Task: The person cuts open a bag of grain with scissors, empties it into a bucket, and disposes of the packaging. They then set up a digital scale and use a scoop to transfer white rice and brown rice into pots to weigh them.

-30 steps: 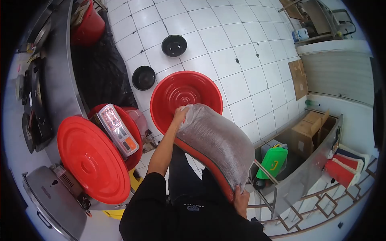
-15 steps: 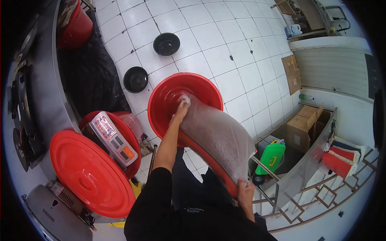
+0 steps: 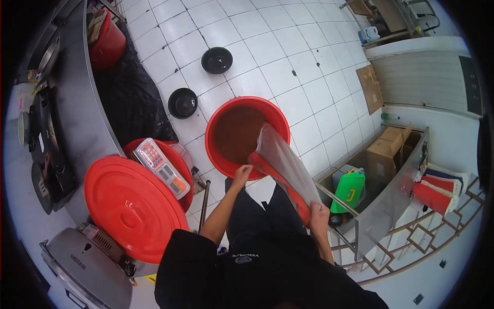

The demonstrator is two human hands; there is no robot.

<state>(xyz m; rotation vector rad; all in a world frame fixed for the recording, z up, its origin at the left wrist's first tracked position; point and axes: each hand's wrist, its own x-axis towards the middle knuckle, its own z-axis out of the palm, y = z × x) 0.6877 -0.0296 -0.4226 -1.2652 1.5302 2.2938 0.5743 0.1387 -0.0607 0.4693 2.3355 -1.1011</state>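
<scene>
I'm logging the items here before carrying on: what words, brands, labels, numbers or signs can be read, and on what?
Black shirt: seems to begin "VER"; the rest is too blurred.
Grey appliance: lettering too small to read.
Scale: key and display markings too small.
No other text is legible.

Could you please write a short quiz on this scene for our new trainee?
1. Which hand holds the end of the sack farther from the red tub?
(a) the left hand
(b) the right hand
(c) neither hand
2. True or false: the red tub has nothing in it.
3. Fill in the number: ___ black bowls stand on the tiled floor.

Key: 1. b; 2. false; 3. two
</scene>
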